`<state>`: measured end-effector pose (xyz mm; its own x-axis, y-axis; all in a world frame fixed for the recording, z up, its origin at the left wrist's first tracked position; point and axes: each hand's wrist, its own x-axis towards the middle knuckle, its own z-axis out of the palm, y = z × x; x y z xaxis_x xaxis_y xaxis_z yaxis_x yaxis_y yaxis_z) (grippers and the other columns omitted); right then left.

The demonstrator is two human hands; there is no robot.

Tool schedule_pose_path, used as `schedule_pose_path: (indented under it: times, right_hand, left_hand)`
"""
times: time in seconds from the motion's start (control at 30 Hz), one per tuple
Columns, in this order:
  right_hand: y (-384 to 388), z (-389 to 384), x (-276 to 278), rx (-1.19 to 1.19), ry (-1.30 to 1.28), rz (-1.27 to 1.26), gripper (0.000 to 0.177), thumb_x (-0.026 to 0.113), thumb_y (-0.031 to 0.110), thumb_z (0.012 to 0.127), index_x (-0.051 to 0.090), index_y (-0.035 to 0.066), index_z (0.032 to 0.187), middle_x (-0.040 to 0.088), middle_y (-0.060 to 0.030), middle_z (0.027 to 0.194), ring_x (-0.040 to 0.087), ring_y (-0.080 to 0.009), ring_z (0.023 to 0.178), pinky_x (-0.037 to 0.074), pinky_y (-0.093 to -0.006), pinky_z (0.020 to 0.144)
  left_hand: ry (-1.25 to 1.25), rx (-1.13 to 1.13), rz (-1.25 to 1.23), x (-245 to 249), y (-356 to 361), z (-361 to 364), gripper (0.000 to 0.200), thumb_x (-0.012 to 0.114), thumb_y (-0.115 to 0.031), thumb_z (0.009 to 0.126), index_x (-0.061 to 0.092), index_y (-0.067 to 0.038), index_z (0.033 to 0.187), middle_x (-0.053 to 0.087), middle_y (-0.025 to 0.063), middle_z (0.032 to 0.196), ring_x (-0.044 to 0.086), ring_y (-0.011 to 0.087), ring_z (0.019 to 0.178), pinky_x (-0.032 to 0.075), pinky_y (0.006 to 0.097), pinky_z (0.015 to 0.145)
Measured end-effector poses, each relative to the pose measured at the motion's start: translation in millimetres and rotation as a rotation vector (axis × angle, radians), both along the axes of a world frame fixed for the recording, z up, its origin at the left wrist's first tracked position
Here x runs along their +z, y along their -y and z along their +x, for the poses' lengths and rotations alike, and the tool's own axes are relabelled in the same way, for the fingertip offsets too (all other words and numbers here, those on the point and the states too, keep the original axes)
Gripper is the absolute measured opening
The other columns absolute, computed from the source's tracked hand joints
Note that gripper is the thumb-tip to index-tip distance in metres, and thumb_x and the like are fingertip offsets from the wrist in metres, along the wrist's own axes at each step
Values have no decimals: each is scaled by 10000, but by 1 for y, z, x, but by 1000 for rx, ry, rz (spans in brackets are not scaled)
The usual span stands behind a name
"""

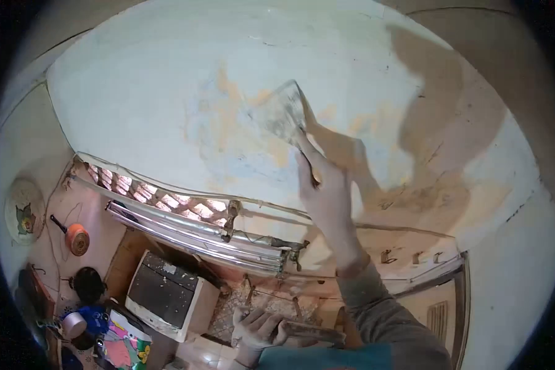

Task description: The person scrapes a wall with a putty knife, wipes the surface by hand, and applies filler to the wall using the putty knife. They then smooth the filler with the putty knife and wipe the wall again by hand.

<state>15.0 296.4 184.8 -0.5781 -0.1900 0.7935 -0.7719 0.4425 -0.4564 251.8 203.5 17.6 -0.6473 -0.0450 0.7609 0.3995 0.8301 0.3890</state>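
My right hand (330,191) is raised and wrapped round the handle of a wide putty knife (282,111). The knife's blade lies against the pale painted surface (135,92), among orange and bluish patches. Lower down, near my body, my left hand (259,327) is curled at the end of a long greyish tool (311,332). The fingers bend over it, and the far side of the grip is hidden. A dark shadow of my arm and head falls on the surface at the right.
Metal pipes (197,237) run below the surface, beside a patterned opening (148,191). A dusty white appliance (166,290) stands at lower left. An orange pan (77,239) hangs on the left wall, above pots and a colourful bag (124,342). Hooks (416,257) are at right.
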Motion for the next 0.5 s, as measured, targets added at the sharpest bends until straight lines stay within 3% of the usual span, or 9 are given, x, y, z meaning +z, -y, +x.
schedule_pose_path:
  times: [0.17,0.2,0.37,0.47,0.5]
  right_hand:
    - [26,6,26,76,-91,10,525,635,80,905,511,67,1416,541,-127,586,539,-235,486,423,-374,514]
    - [21,18,19,137,27,-36,597,634,95,916,418,28,1468,541,-115,581,531,-241,484,417,-365,503]
    - [-38,49,-53,231,252,-251,615,601,122,967,336,-2,1508,468,-25,611,444,-94,530,386,-291,519]
    - [-82,46,-88,130,118,-393,584,532,112,1001,299,-2,1525,480,-19,700,410,-65,605,372,-266,532]
    - [-104,50,-91,64,106,-338,556,471,106,1021,279,2,1533,529,-43,778,420,-84,630,384,-258,541]
  left_hand:
    - [28,18,0,-4,-2,1,173,590,-251,834,630,-170,686,579,-41,562,553,134,525,334,343,698]
    - [45,-18,-7,-3,-1,0,173,590,-251,834,630,-170,686,579,-41,562,553,134,525,334,343,698]
    - [-34,9,74,-10,-6,-5,268,534,-259,897,606,-168,656,575,-10,558,541,164,520,339,357,702]
    - [20,-13,72,-5,-6,-2,281,495,-265,887,587,-151,648,561,21,577,504,220,537,345,386,755]
    - [63,3,46,-3,-5,-1,281,494,-263,882,576,-148,638,547,24,573,486,222,535,339,382,747]
